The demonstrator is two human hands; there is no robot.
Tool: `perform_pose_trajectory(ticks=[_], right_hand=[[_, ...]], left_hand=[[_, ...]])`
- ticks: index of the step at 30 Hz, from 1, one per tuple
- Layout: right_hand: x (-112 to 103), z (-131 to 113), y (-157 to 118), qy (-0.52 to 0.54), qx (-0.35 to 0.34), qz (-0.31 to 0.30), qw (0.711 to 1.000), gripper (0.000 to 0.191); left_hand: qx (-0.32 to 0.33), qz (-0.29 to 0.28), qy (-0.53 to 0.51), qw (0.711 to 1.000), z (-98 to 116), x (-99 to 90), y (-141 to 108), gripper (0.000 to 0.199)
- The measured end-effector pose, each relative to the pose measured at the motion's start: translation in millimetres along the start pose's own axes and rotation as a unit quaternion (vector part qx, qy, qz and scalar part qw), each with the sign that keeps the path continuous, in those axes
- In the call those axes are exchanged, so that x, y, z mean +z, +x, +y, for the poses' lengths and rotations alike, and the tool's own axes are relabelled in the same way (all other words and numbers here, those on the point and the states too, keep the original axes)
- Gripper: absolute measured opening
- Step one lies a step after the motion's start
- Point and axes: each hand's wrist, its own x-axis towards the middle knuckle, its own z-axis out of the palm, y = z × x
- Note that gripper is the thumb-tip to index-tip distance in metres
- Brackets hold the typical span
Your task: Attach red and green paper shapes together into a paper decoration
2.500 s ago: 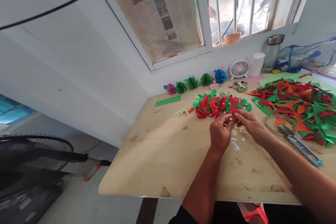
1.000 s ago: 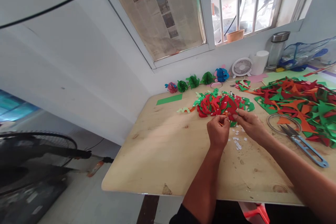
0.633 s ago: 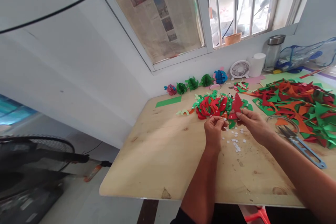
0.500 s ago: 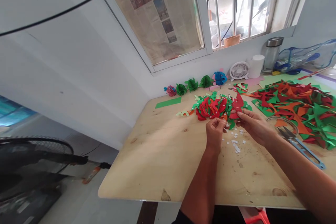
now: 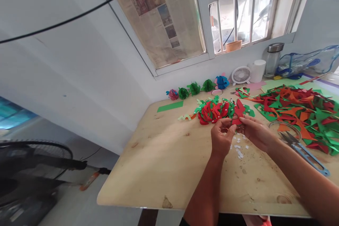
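Note:
My right hand [image 5: 255, 132] pinches a red paper cutout [image 5: 239, 107], shaped somewhat like a butterfly, by its lower right side. At the cutout's lower left edge is my left hand [image 5: 221, 137], fingers and thumb closed on it. Whether a small white piece is between them is too small to tell. Just behind lies a pile of red paper cutouts [image 5: 212, 111] with white dots, mixed with green cutouts [image 5: 250, 110]. Small white squares [image 5: 239, 152] are scattered on the table below my hands.
Blue-handled thread snips [image 5: 304, 152] and a roll of tape [image 5: 284, 127] lie at the right, beside a heap of red, orange and green paper scraps [image 5: 299, 109]. Along the wall stand folded paper figures [image 5: 194, 88], a small white fan [image 5: 241, 75] and a glass bottle [image 5: 273, 60].
My left hand has moved right and slightly up, from a pinch beside the red cutout to its lower edge. My right hand still holds the cutout. The view has tilted a little.

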Motion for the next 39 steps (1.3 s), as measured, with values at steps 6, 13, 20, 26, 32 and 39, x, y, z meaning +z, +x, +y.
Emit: perform_pose_trajectory(ticks=[6, 13, 20, 26, 32, 39], right_hand=[[3, 1, -3, -0.08, -0.029, 0.006, 0.996, 0.024], [1, 1, -2, -0.12, -0.042, 0.021, 0.992, 0.023], [-1, 4, -1, -0.063, -0.023, 0.034, 0.997, 0.023], [-3, 3, 1, -0.012, -0.002, 0.034, 0.999, 0.021], [-3, 3, 1, 0.0, 0.017, 0.014, 1.0, 0.012], [-8, 11, 4, -0.075, 0.025, 0.04, 0.996, 0.018]], left_hand=[[-0.017, 0.027, -0.035, 0.999, -1, 1.2, 1, 0.015], [-0.008, 0.051, 0.014, 0.999, 3, 1.6, 0, 0.009], [0.02, 0.023, 0.027, 0.999, 2, 0.8, -3, 0.016], [0.04, -0.018, 0.042, 0.998, 4, 1.6, -5, 0.023], [0.03, -0.03, 0.051, 0.998, 2, 3.1, -5, 0.028], [0.106, -0.02, 0.202, 0.974, 1, 2.3, -5, 0.023]])
